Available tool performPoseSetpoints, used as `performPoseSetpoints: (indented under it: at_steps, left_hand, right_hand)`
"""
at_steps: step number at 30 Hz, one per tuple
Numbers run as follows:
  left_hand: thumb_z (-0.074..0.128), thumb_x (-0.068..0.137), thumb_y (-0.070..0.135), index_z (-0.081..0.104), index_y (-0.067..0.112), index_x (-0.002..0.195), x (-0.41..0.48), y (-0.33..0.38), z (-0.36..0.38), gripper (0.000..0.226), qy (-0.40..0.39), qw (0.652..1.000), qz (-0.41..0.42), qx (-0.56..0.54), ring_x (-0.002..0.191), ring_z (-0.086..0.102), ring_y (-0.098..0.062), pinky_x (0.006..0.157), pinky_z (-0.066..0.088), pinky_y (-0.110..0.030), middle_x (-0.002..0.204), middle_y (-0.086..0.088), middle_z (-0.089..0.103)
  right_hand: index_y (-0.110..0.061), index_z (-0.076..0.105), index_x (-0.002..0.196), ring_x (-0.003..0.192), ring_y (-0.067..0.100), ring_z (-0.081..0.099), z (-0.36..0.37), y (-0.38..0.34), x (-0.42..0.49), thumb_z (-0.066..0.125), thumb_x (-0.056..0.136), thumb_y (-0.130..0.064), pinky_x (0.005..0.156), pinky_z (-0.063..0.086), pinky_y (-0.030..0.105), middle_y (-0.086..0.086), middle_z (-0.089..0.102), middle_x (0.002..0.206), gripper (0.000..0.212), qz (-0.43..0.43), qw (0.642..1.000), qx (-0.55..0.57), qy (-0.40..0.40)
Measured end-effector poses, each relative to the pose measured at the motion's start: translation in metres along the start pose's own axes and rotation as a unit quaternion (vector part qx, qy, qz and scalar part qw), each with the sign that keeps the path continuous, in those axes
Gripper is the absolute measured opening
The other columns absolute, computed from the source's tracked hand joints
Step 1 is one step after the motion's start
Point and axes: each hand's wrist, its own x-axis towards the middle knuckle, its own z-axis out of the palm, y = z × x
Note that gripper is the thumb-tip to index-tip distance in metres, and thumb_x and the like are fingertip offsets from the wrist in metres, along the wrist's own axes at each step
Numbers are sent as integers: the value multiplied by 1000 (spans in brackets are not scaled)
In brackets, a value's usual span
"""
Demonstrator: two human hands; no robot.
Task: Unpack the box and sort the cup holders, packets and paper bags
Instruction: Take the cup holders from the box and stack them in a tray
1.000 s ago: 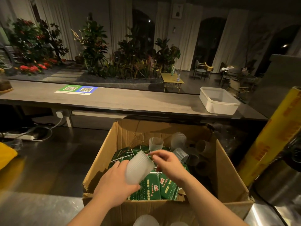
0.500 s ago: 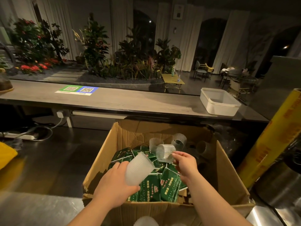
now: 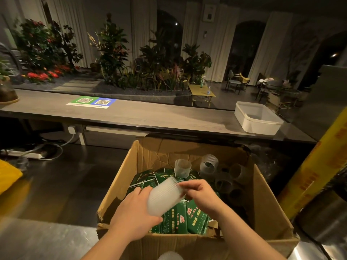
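Your left hand (image 3: 134, 212) is clamped around the lower body of a ribbed, translucent cup holder (image 3: 163, 196), held tilted above the open cardboard box (image 3: 266, 209). Your right hand (image 3: 201, 194) is pinched on the holder's upper rim; whether one holder or a nested stack is in the grip cannot be told. Directly beneath lie the green packets (image 3: 185, 218), packed along the near and left part of the box. More loose cup holders (image 3: 182, 168) stand or lie toward the far right corner, some on their sides. No paper bags can be identified in this view. Observe the following risks. The holder looks thin and flexible; excess squeeze from the left hand is likely to deform it and jam any nested piece. A pull at the rim with unequal force could tear or crease that edge. If either grip slackens, the holder would probably drop back among the packets and disturb their stacking. The low light and the holder's translucency make edges hard to judge, so confirm separation by feel before you move it to the counter (image 3: 56, 184).
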Motion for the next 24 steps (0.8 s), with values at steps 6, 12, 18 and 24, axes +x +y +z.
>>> performPoseSetpoints:
  at_steps: [6,12,18,24]
  left_hand:
    - [73,70,74,33,45,138,-2,0,1,85,29,999,-17,-12,108,49,-5,89,49,-25,118,26,40]
    - [73,70,75,33,45,138,-4,5,-1,84,22,999,-29,-13,109,49,-5,89,46,-25,118,26,41]
    - [73,71,74,35,44,136,-4,4,-3,81,15,999,-41,-7,110,49,-7,87,45,-25,119,24,42]
    - [71,72,75,35,43,136,-6,5,-3,80,25,999,-25,-1,108,49,-6,87,47,-25,117,25,41]
  right_hand:
    - [-24,74,101,81,15,62,-7,-9,43,47,98,2,69,51,26,0,68,118,37,10,984,-150,98]
    - [-12,55,144,143,29,45,-6,17,108,54,100,-15,112,42,37,5,15,170,44,85,921,-381,2]
    - [-8,58,137,122,30,60,9,31,117,61,96,-17,105,50,39,12,59,140,42,114,908,-403,9]
    - [-12,69,99,84,19,66,-12,13,83,68,97,-21,81,60,38,5,71,98,9,31,977,-31,210]
